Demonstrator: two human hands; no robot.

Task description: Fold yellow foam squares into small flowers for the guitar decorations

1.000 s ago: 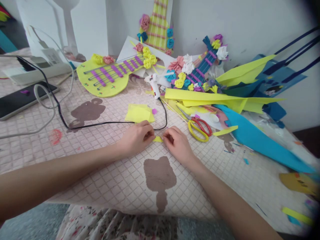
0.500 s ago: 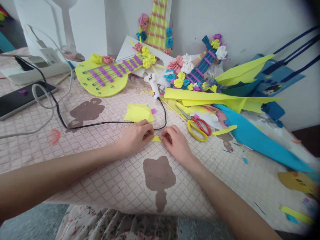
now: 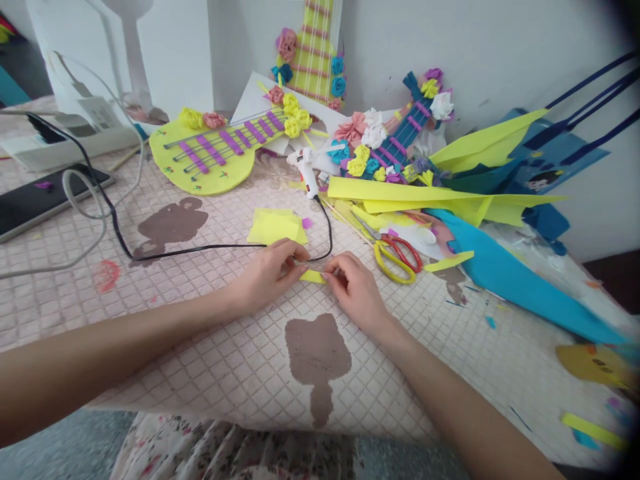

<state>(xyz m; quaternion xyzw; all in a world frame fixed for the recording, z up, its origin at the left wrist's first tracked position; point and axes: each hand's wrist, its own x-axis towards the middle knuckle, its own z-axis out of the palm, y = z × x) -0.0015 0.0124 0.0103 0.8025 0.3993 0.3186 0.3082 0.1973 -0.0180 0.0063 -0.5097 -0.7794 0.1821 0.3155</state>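
Note:
Both my hands rest on the table, pinching a small yellow foam strip (image 3: pixel 313 276) between them. My left hand (image 3: pixel 267 275) grips its left end with curled fingers. My right hand (image 3: pixel 353 288) pinches its right end. A stack of yellow foam squares (image 3: pixel 275 227) lies just beyond my left hand. A black cord (image 3: pixel 210 247) runs past my fingers to a white glue gun (image 3: pixel 307 169). Yellow-handled scissors (image 3: pixel 395 257) lie to the right of my right hand.
A yellow foam guitar (image 3: pixel 215 150) and a blue one (image 3: pixel 400 143) with foam flowers lie at the back. Yellow and blue foam sheets (image 3: pixel 500 260) pile up on the right. A phone (image 3: pixel 40 200) and power strip (image 3: pixel 70 137) sit far left.
The hands stay in nearly the same place. More of the yellow strip shows between them now, and my left fingers have shifted slightly on it.

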